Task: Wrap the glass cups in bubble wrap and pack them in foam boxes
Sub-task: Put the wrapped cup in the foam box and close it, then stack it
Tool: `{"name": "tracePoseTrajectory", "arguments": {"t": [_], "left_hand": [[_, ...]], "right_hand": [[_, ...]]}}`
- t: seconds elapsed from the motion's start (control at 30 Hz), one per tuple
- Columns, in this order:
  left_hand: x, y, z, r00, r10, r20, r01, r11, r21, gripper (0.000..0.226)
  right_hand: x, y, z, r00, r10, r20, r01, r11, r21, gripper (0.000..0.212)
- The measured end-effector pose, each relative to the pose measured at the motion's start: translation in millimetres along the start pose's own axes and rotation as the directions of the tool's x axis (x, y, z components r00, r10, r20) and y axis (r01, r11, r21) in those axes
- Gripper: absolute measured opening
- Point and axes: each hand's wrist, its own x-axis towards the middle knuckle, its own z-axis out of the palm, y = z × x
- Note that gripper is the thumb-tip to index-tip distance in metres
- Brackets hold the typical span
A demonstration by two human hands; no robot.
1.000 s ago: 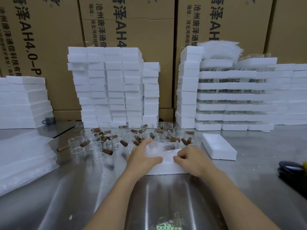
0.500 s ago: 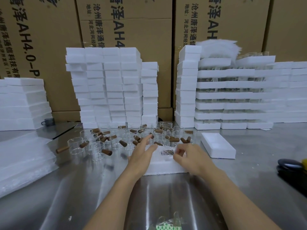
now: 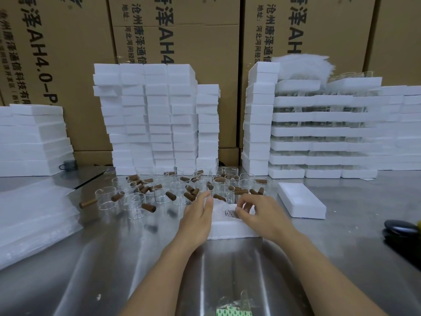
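Two hands in the head view, both working over the open foam box [image 3: 230, 231] at centre of the steel table [image 3: 114, 258]. I'm seeing the left hand [image 3: 198, 215] lying w/ fingers straight, pressing against the left side of the wrapped cup [image 3: 222, 207], which is sitting inside the box. The right hand [image 3: 262, 215] is hovering at the cup's other end w/ fingers curled and thumb touching the wrap; can't tell if it's actually pinching anything. Loose glass cups [image 3: 136, 201] w/ brown handles are standing just behind the box. A 2nd foam box [image 3: 300, 201] is lying to the right, apart. Bubble wrap sheets [image 3: 34, 215] are lying stacked at far left. Foam stacks [image 3: 148, 115] are lining the back, in front of cartons [image 3: 193, 42].
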Motion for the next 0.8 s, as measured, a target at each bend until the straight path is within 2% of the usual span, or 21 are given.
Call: {"name": "tracePoseTrajectory", "arguments": {"t": [0.07,0.13,0.17,0.23,0.27,0.33,0.4,0.47,0.57,0.63,0.7,0.8], "left_hand": [[2.2,2.9,-0.9,0.999,-0.008,-0.041,0.003,0.992,-0.129,0.042],[5.2,3.1,-4.8,0.987,-0.079,-0.14,0.041,0.965,-0.258,0.041],[6.0,1.4,-7.1,0.98,-0.111,-0.164,0.064,0.961,-0.269,0.038],[4.4,-1.0,-9.0,0.984,-0.119,-0.132,0.103,0.987,-0.12,0.038],[2.5,-2.2,-7.4,0.986,-0.121,-0.116,0.119,0.993,-0.027,0.04],[1.8,-0.9,-4.4,0.975,-0.115,-0.19,0.107,0.993,-0.054,0.038],[2.3,1.7,-7.0,0.931,-0.098,-0.351,0.05,0.988,-0.144,0.032],[3.5,3.0,-13.4,0.864,-0.121,-0.488,0.035,0.983,-0.182,0.029],[4.6,2.7,-17.3,0.791,-0.277,-0.546,0.097,0.937,-0.336,0.027],[5.9,2.8,-17.6,0.771,-0.339,-0.539,0.102,0.901,-0.422,0.025],[6.6,3.0,-16.7,0.78,-0.301,-0.548,0.077,0.916,-0.394,0.024],[4.0,7.5,-14.2,0.818,-0.171,-0.549,0.008,0.958,-0.286,0.035]], "right_hand": [[0.5,4.1,-0.2,0.999,0.004,-0.047,-0.002,0.999,0.049,0.013],[0.9,12.1,-2.7,0.987,0.042,-0.157,-0.028,0.996,0.09,0.009],[1.1,17.7,-4.3,0.972,0.084,-0.221,-0.066,0.994,0.087,0.006],[0.8,31.2,-6.8,0.929,0.219,-0.298,-0.226,0.974,0.014,0.022],[0.1,39.7,-7.3,0.904,0.307,-0.299,-0.332,0.943,-0.035,0.033],[-1.8,54.6,-8.2,0.851,0.462,-0.25,-0.497,0.862,-0.097,0.049],[-3.8,63.8,-7.8,0.824,0.539,-0.175,-0.562,0.815,-0.138,0.055],[-3.7,67.0,-7.2,0.822,0.544,-0.17,-0.566,0.813,-0.134,0.054],[-0.5,60.4,-11.1,0.828,0.486,-0.281,-0.524,0.848,-0.077,0.048],[3.2,48.3,-16.3,0.845,0.357,-0.399,-0.4,0.916,-0.028,0.043],[5.3,31.0,-20.3,0.845,0.15,-0.513,-0.204,0.978,-0.05,0.046],[4.4,2.6,-18.7,0.824,-0.098,-0.558,0.02,0.989,-0.144,0.059]]}}
